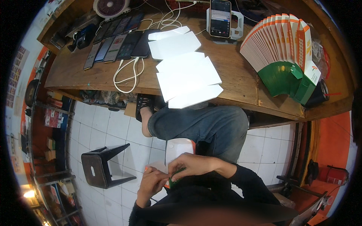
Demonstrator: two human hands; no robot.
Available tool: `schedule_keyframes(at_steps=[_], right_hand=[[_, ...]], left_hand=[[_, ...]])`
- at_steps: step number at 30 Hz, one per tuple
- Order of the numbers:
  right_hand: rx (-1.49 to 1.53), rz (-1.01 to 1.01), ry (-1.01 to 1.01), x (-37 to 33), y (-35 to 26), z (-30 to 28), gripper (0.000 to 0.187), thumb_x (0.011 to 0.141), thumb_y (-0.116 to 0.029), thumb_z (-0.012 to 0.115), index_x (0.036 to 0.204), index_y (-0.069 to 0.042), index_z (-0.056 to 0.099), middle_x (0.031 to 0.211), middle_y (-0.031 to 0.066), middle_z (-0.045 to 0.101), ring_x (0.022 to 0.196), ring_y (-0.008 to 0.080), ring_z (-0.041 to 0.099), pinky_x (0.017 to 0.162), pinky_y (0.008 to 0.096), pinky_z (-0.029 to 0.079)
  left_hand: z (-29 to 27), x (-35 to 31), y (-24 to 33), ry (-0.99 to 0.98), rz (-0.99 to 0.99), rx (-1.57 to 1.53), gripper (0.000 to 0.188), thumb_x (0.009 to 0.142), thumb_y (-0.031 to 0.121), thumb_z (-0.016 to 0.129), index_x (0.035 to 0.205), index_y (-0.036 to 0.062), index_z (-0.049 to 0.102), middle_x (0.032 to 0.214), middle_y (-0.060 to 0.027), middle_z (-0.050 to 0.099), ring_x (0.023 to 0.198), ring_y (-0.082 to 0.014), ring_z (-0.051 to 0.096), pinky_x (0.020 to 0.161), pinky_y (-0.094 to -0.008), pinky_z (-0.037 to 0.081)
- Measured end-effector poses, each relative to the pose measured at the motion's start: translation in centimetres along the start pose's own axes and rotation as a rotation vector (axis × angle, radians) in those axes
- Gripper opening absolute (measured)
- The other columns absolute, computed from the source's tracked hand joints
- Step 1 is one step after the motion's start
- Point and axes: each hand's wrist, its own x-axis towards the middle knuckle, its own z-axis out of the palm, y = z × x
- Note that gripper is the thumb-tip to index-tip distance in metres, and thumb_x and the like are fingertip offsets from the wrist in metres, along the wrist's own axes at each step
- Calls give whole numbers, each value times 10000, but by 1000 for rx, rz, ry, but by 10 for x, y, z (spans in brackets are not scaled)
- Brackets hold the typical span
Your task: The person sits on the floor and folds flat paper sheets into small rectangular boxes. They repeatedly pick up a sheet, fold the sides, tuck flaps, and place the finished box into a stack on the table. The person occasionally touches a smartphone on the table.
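Close to my body, over my lap, is a partly folded carton (180, 146). Its white inner side faces up, with an orange edge, and a green part shows lower down between my hands. My left hand (152, 183) pinches it from the left, fingers bent. From the right, my right hand (194, 165) reaches across with its fingers curled on the green part. The fingertips of both hands nearly meet there, and the fold beneath them is hidden. Flat unfolded white cartons (188, 73) lie on the wooden table ahead, overhanging its front edge.
A fanned row of green, white and orange cartons (281, 56) stands on the table's right. Several phones (113, 49) and a white cable (135, 81) lie on the left. Another phone (220, 19) leans upright on a stand. A dark stool (96, 169) is on the tiled floor.
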Motion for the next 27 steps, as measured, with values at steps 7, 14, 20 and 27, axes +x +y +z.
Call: schedule_keyframes(at_steps=[7,14,20,27], right_hand=[[-112,-257,359,1,-14,6,227,946,-182,617,1042,16,671,950,122,664,876,209,629,785,326,483],[-477,-538,632,12,-51,38,235,982,-48,476,1175,22,591,1124,154,598,1079,293,593,922,390,463],[-520,-473,955,-36,-83,-26,366,956,-205,539,1257,-31,425,998,108,507,857,205,541,784,341,450],[-630,-783,762,-36,-58,-29,374,871,-343,715,916,3,580,695,68,567,559,179,556,501,291,408]], left_hand=[[27,48,13,791,-69,151,468,902,431,630,1182,79,502,1049,-157,661,1036,-315,627,1007,-500,371],[43,84,0,958,-142,-360,786,943,674,355,1291,-29,407,1411,-259,364,1185,-373,559,999,-464,462],[23,102,3,610,243,-575,761,882,703,473,1150,-8,447,1162,-276,563,1046,-353,643,874,-445,557],[57,130,19,427,317,-1157,878,830,819,350,919,-4,645,973,-154,604,764,-256,605,672,-370,477]])
